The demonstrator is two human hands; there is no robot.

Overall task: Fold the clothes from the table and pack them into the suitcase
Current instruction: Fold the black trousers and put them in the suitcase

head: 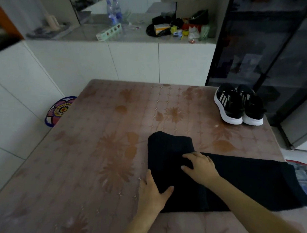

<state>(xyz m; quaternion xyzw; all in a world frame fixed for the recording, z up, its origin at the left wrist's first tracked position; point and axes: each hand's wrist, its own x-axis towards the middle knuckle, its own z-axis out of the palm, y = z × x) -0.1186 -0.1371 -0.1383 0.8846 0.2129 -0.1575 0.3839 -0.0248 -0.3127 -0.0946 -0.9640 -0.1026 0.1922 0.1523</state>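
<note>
A black garment (pixel 238 183) lies on the table's (pixel 98 153) near right. The right hand (pixel 201 168) presses it; the left hand (pixel 152 191) lays its thumb over the edge.

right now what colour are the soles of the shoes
White, on the black shoes, clearest in the head view.

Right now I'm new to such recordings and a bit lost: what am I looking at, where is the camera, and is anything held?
There is no machine here, just a person's two bare hands. One wide-angle camera worn on the head films them, looking forward and down. A black garment lies on the flowered table. The right hand presses flat on it with spread fingers. The left hand rests at its left edge, thumb on the cloth. A pair of black sneakers stands at the far right corner. Nothing is lifted.
</note>
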